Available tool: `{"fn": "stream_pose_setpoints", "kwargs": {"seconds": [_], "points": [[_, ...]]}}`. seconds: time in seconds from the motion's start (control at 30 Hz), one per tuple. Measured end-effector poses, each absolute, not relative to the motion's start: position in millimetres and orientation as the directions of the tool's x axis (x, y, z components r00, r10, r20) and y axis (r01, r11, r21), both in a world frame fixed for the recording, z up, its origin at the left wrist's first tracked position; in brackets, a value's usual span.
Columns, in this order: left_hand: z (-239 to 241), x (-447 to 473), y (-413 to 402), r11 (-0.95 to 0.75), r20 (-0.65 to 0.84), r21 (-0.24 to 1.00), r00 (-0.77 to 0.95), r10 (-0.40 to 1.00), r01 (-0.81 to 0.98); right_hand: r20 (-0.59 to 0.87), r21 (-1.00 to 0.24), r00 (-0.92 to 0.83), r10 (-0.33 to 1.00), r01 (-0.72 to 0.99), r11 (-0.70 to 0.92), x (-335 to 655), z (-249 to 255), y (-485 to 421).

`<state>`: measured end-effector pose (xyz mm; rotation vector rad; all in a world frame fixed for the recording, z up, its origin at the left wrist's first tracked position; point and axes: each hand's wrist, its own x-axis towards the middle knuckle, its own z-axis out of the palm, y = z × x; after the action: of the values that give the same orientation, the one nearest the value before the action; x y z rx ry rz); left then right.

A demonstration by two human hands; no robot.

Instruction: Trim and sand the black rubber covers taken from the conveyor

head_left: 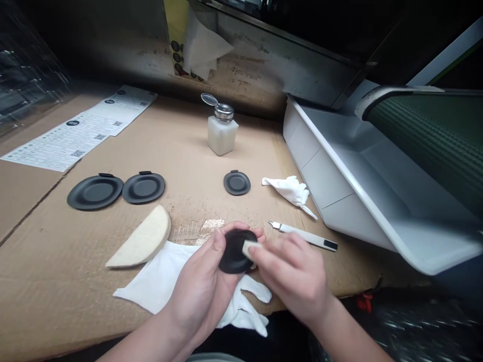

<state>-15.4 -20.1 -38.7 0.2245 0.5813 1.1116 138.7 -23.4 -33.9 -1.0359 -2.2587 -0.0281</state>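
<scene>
My left hand [206, 281] is closed around a small black oval cap [232, 254], held just above the cardboard-covered table [56, 281]. My right hand [292, 274] pinches a small pale pad [249, 248] and presses it against the cap's right edge. Under both hands lie a white cloth [154, 279] and a white glove [247, 311]. A cream half-round felt piece [145, 239] rests to the left of my left hand.
Two larger black caps [94, 192] [143, 187] and a smaller one [237, 182] lie farther back. A white dispenser bottle [222, 131] with open lid stands behind. A crumpled white cloth [290, 188], a white craft knife [305, 235], printed sheets [75, 136], a white chute [362, 181] and a green conveyor [433, 136] are also here.
</scene>
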Motion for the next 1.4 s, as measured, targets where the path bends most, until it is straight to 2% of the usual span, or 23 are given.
{"fn": "stream_pose_setpoints", "kwargs": {"seconds": [0.07, 0.2, 0.33, 0.43, 0.57, 0.77, 0.97, 1.1, 1.2, 1.33, 1.4], "points": [[-38, -15, -20, 0.433, -0.328, 0.458, 0.305, 0.894, -0.776, 0.582, -0.256, -0.415, 0.699, 0.723, 0.642, 148, -28, -10], [-37, -15, -20, 0.422, -0.344, 0.487, 0.276, 0.897, -0.764, 0.608, -0.390, -0.272, 0.746, 0.716, 0.579, 162, -19, -7], [-37, -16, -21, 0.432, -0.329, 0.467, 0.303, 0.895, -0.771, 0.559, -0.435, -0.407, 0.723, 0.598, 0.673, 162, -20, -20], [-38, -17, -22, 0.434, -0.306, 0.448, 0.322, 0.896, -0.782, 0.534, -0.433, -0.468, 0.704, 0.565, 0.703, 158, -26, -26], [-38, -17, -21, 0.449, -0.301, 0.452, 0.342, 0.890, -0.770, 0.553, -0.406, -0.461, 0.694, 0.578, 0.708, 142, -33, -33], [-36, -16, -19, 0.493, -0.391, 0.425, 0.337, 0.856, -0.759, 0.607, -0.355, -0.454, 0.652, 0.580, 0.733, 114, -34, -38], [-38, -15, -19, 0.485, -0.377, 0.407, 0.342, 0.861, -0.774, 0.507, -0.354, -0.482, 0.715, 0.640, 0.682, 140, -29, -36], [-39, -15, -19, 0.479, -0.368, 0.387, 0.345, 0.864, -0.788, 0.543, -0.347, -0.494, 0.679, 0.605, 0.717, 124, -28, -33], [-40, -15, -19, 0.467, -0.333, 0.361, 0.356, 0.873, -0.807, 0.606, -0.347, -0.427, 0.671, 0.617, 0.706, 105, -28, -22], [-40, -14, -19, 0.464, -0.325, 0.362, 0.357, 0.876, -0.808, 0.633, -0.368, -0.265, 0.728, 0.724, 0.584, 94, -29, -14], [-40, -15, -20, 0.469, -0.341, 0.369, 0.353, 0.871, -0.802, 0.623, -0.377, -0.269, 0.734, 0.719, 0.583, 92, -29, -20]]}}
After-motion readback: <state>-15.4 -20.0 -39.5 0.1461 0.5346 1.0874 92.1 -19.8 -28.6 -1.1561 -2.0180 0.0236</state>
